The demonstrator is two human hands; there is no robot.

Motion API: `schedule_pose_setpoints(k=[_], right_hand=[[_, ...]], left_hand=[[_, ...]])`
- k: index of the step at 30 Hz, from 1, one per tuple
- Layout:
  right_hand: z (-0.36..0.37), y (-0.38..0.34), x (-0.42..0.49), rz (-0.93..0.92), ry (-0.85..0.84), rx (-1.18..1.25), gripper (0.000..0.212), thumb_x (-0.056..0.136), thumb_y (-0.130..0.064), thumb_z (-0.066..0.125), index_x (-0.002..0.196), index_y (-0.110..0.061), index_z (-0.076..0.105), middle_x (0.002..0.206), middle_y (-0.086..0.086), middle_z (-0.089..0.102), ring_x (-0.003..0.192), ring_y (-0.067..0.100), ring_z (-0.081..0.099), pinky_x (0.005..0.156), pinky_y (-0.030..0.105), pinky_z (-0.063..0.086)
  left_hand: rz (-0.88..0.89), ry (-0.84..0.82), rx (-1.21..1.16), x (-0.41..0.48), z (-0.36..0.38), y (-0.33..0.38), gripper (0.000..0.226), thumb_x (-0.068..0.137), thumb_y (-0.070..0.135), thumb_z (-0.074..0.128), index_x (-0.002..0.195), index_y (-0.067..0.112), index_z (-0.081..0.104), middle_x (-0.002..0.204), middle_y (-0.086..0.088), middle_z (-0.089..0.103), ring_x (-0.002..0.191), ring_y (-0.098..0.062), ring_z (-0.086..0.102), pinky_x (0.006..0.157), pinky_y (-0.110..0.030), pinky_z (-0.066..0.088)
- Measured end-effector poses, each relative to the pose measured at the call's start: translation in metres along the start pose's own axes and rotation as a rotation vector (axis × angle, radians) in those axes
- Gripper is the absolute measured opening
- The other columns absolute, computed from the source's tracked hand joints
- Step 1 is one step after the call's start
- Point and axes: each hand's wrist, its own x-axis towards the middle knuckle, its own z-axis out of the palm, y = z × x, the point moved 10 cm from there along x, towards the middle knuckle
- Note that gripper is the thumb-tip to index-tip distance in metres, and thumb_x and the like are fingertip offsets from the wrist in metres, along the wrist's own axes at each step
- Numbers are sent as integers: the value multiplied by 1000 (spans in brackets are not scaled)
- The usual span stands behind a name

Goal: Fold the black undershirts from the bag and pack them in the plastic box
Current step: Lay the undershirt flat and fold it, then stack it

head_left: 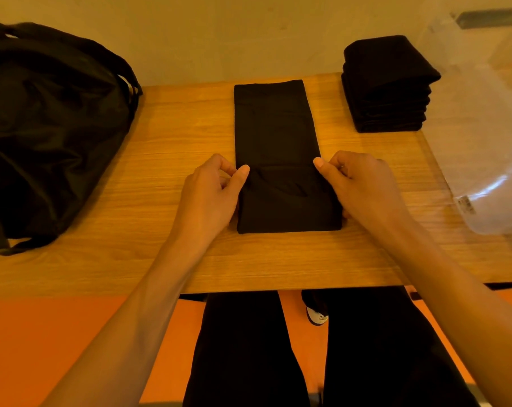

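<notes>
**Both hands on the shirt, near end doubled over**

I see the shirt (275, 127) lying as a long narrow black strip on the table (166, 136), running straight away from me. Its near end is doubled over onto the rest, so that part sits thicker, with the flap's edge crossing the strip between my two thumbs.

My left hand (210, 195) is at the shirt's left edge. The thumb lies on top at the flap's corner and the fingers are curled in at the side, pinching the cloth. My right hand (363, 189) mirrors it at the shirt's right edge, with the thumb on the flap's other corner and the fingers curled against the side of the fold. Both hands have hold of the shirt and nothing else. How far the fingertips reach under the cloth I cannot tell.

Left of the shirt, well apart from it, the black bag (49, 127) slumps on the table. Right of the shirt's far end stands a stack (387, 83) of folded black shirts, near the strip but not touching it. Further right of the shirt, beyond that stack, is the clear box (489, 160). Its walls are hazy, and I cannot tell whether the stack is inside it or just beside it.
</notes>
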Motion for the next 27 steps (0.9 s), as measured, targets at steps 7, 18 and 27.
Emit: schedule_pose_setpoints(k=[7,18,27], right_hand=[[-23,-25,-38,-266,231,-50,16,101,-30,55,104,-16,62,84,-5,63,69,9,59,58,22,52],[52,-21,-26,-357,-257,-511,84,90,-67,-17,159,-22,-3,168,-4,-10,151,7,-20,125,33,-11],[54,-19,-24,-334,-245,-548,78,91,-62,-15,158,-23,-8,167,-6,-12,151,8,-19,126,37,-6]], left_hand=[[373,310,392,-39,-29,58,43,106,48,39,126,13,54,96,2,58,76,-9,56,56,-15,36],[434,-186,689,-45,52,23,85,92,71,-13,160,21,-11,168,3,-18,153,-9,-21,127,-38,-4],[397,-162,714,-42,54,19,87,92,72,-6,161,19,-9,169,1,-17,153,-10,-21,127,-38,-4]])
